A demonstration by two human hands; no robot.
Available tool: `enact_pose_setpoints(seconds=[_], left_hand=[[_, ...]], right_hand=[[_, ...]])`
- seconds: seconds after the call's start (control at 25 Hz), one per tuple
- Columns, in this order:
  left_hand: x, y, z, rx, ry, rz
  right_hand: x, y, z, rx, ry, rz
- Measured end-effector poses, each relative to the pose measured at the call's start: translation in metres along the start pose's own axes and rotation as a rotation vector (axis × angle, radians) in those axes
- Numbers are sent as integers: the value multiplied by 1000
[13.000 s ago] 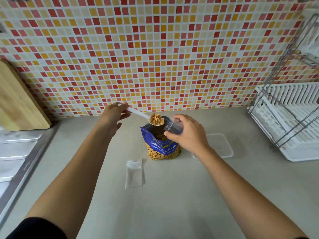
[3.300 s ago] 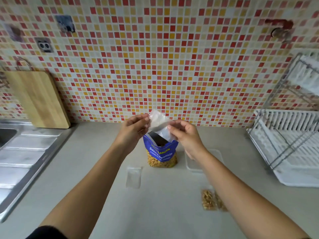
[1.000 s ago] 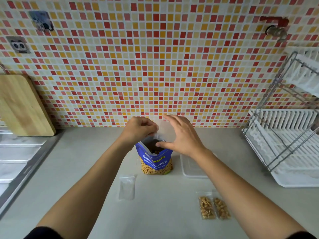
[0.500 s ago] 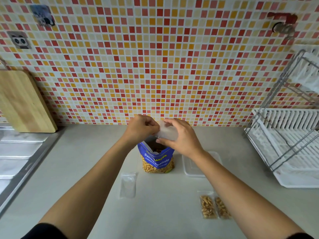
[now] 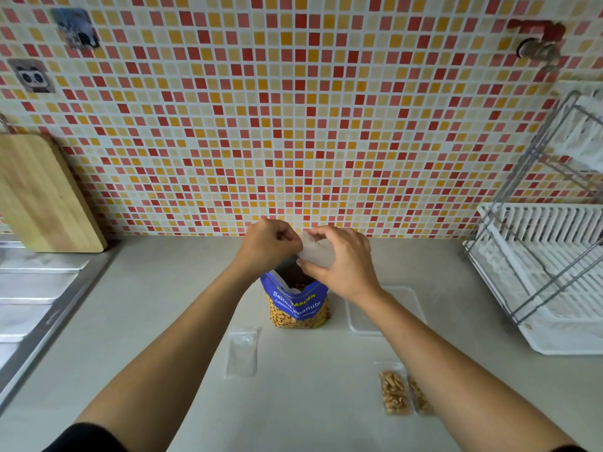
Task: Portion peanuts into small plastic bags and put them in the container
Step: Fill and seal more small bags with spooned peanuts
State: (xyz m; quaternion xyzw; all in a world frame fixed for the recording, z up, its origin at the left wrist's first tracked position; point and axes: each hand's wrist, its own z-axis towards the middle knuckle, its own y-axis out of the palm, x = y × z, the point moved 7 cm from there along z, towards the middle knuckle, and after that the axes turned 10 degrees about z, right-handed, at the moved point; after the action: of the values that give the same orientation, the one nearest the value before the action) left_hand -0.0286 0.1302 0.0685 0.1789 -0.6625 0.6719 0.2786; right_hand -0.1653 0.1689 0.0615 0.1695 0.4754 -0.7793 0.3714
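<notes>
A blue peanut bag (image 5: 297, 305) stands open on the counter, with peanuts showing through its lower window. Just above its mouth I hold a small clear plastic bag (image 5: 315, 252) between both hands. My left hand (image 5: 270, 244) pinches its left edge and my right hand (image 5: 339, 262) curls round its right side. I cannot tell what is in the small bag. A clear plastic container (image 5: 404, 296) lies right of the peanut bag, partly behind my right forearm. Two filled small bags of peanuts (image 5: 396, 393) lie in front of it. An unfilled small bag (image 5: 242, 352) lies left of centre.
A white dish rack (image 5: 548, 275) with a metal frame stands at the right. A wooden cutting board (image 5: 39, 197) leans on the tiled wall at the left, above a steel sink drainboard (image 5: 29, 298).
Thirteen seconds ago my left hand held a spoon of peanuts over the peanut bag. Over the last second both hands have closed in on the small bag above it.
</notes>
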Motion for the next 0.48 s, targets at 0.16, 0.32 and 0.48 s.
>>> enact_pose_setpoints(seconds=[0.16, 0.32, 0.48], left_hand=[[-9, -3, 3, -12, -37, -222], [-51, -4, 11, 24, -92, 114], [-69, 15, 7, -64, -63, 209]], right_hand=[[7, -4, -1, 48, 46, 88], [26, -12, -7, 40, 205, 326], [37, -8, -19, 55, 286, 415]])
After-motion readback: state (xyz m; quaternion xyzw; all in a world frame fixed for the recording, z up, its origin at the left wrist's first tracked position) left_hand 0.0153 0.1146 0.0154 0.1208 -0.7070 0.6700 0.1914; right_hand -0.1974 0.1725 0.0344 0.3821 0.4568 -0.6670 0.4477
